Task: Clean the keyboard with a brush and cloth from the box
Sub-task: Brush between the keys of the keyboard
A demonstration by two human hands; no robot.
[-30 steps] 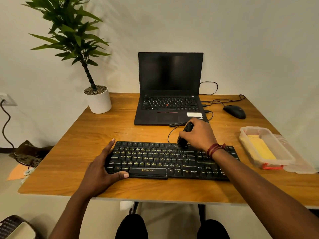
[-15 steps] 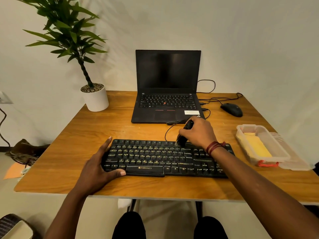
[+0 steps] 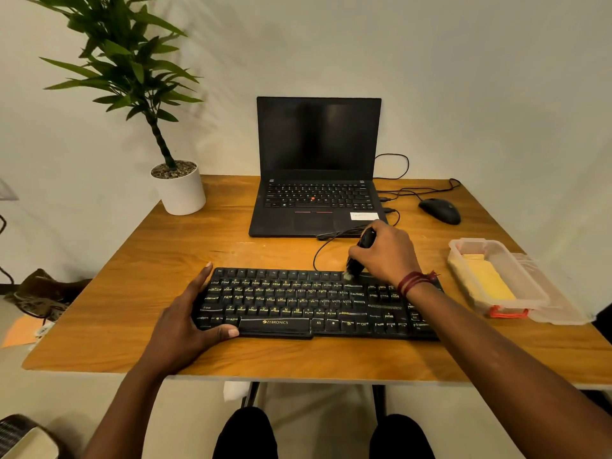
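A black keyboard [image 3: 298,299] lies across the near part of the wooden table [image 3: 159,260]. My right hand [image 3: 387,253] grips a black brush [image 3: 359,253], whose pale bristle tip touches the keyboard's top row right of the middle. My left hand [image 3: 185,319] holds the keyboard's left end, thumb along the front edge and fingers up the left side. A clear plastic box [image 3: 496,279] at the right holds a yellow cloth [image 3: 486,283].
An open black laptop [image 3: 314,180] stands behind the keyboard, with cables and a black mouse [image 3: 439,210] to its right. A potted plant [image 3: 178,187] stands at the back left. The box's clear lid [image 3: 556,303] lies right of the box.
My right hand and the brush have shifted slightly up the keyboard, from the key rows to its top row. My left hand stays on the keyboard's left end. The camera view has shifted slightly.
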